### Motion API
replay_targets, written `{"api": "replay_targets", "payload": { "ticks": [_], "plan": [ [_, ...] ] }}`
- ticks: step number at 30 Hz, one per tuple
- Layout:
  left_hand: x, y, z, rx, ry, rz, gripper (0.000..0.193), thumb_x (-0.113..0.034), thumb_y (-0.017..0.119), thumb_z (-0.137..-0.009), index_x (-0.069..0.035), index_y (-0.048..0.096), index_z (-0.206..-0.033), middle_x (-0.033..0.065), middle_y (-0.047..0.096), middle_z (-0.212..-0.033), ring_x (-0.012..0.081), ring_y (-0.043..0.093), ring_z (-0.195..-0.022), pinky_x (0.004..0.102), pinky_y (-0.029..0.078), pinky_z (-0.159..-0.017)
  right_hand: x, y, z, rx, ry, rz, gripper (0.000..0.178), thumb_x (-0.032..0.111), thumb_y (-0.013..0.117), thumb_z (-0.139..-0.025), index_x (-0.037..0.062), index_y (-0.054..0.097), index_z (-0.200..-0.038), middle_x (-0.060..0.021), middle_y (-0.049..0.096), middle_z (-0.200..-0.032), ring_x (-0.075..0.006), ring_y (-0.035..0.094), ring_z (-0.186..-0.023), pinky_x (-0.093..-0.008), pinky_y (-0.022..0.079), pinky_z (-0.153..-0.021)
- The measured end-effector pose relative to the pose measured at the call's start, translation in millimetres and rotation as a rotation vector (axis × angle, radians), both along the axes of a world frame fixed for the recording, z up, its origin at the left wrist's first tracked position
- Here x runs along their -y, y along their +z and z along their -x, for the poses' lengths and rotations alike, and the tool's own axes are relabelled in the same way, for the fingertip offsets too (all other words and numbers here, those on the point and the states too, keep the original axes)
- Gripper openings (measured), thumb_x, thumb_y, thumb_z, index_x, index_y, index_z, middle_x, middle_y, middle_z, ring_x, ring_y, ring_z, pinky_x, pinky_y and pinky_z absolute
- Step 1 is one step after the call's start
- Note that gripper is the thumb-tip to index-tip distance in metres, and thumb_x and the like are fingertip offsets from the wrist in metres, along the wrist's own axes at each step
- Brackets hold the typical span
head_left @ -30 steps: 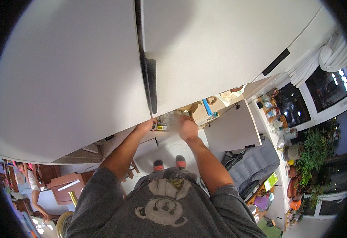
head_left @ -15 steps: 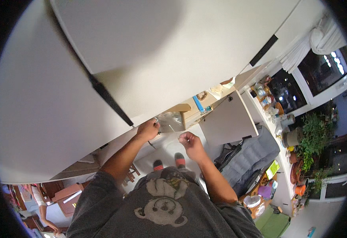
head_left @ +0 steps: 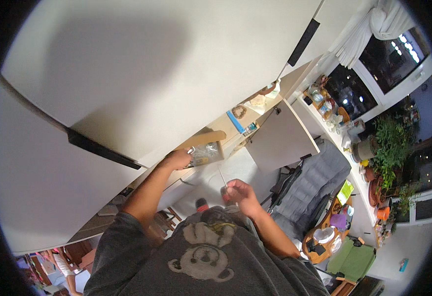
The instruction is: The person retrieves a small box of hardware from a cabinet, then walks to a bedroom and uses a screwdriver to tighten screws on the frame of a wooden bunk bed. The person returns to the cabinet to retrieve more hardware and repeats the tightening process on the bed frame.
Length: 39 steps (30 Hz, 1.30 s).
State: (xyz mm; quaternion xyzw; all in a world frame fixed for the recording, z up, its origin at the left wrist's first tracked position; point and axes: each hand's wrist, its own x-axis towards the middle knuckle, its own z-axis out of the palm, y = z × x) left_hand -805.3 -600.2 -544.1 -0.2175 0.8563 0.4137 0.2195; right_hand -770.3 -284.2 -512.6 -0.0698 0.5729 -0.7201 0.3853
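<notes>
My left hand (head_left: 177, 159) reaches to the near left side of an open drawer (head_left: 222, 150) below the tall white cabinet. Its fingers are closed on a small shiny metal piece (head_left: 191, 151), whose kind I cannot make out. Inside the drawer lie clear plastic bags (head_left: 207, 152). My right hand (head_left: 243, 195) is held in front of the drawer, lower and to the right. Its fingertips pinch a thin whitish stick (head_left: 223, 176) that points up toward the drawer.
White cabinet doors (head_left: 127, 64) fill the upper left. An opened door (head_left: 282, 140) stands right of the drawer, by a shelf with a blue strip-shaped thing (head_left: 235, 122). A grey chair (head_left: 305, 182), a round wooden table (head_left: 314, 254) and potted plants (head_left: 391, 148) are rightward. Another person (head_left: 60, 261) is lower left.
My left hand has moved left and the drawer's contents show more. My right hand has moved lower and right, with the stick now plainer. The whole view has shifted and turned slightly.
</notes>
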Motion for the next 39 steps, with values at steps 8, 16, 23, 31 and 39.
{"api": "replay_targets", "payload": {
  "ticks": [8, 16, 23, 31, 39],
  "plan": [
    [11.0, 8.8, -3.4, -0.057, 0.331, -0.173, 0.026, -0.005, 0.052, -0.088, -0.007, 0.062, -0.112, 0.0070, 0.064, -0.093, 0.0153, 0.063, -0.072, 0.0322, 0.055, -0.050, -49.0, -22.9, -49.2, -0.010, -0.107, -0.047, 0.008, 0.006, 0.058, -0.098, 0.0049, 0.063, -0.104, 0.0001, 0.066, -0.096, -0.0086, 0.059, -0.084, -0.0261, 0.047, -0.076],
    [7.5, 2.2, -28.0, -0.393, 0.528, -0.202, 0.025, -0.004, 0.050, -0.089, -0.004, 0.069, -0.105, 0.0102, 0.069, -0.096, 0.0217, 0.069, -0.082, 0.0306, 0.054, -0.055, -121.0, -12.3, -102.4, 0.077, -0.119, -0.096, 0.007, 0.010, 0.060, -0.098, 0.0043, 0.060, -0.102, 0.0032, 0.058, -0.090, -0.0065, 0.049, -0.081, -0.0220, 0.041, -0.074],
    [-74.0, -14.2, -121.9, -0.312, 1.021, -0.898, 0.014, -0.011, 0.049, -0.092, -0.005, 0.062, -0.094, 0.0085, 0.063, -0.082, 0.0229, 0.061, -0.066, 0.0329, 0.049, -0.054, -235.6, -13.2, -173.4, 0.092, -0.326, -0.030, 0.005, 0.010, 0.061, -0.097, 0.0070, 0.058, -0.096, 0.0030, 0.057, -0.079, -0.0071, 0.049, -0.067, -0.0235, 0.041, -0.061],
    [-288.8, -52.9, -209.0, 0.022, 1.290, -1.152, 0.009, -0.014, 0.055, -0.088, -0.008, 0.060, -0.092, 0.0022, 0.056, -0.076, 0.0184, 0.052, -0.065, 0.0334, 0.048, -0.063, -422.2, -6.2, -289.6, 0.192, -0.647, -0.030, 0.012, 0.005, 0.063, -0.092, 0.0022, 0.062, -0.104, 0.0004, 0.058, -0.080, -0.0099, 0.053, -0.066, -0.0231, 0.041, -0.059],
    [-463.7, -13.4, -192.7, 0.091, 0.620, -0.952, 0.014, -0.008, 0.054, -0.091, -0.002, 0.062, -0.101, 0.0065, 0.059, -0.077, 0.0198, 0.056, -0.066, 0.0322, 0.050, -0.060, -526.0, -14.3, -355.8, 0.124, -0.947, 0.005, 0.009, 0.003, 0.064, -0.089, 0.0028, 0.062, -0.099, -0.0013, 0.060, -0.083, -0.0127, 0.056, -0.070, -0.0271, 0.044, -0.062]
  ]
}}
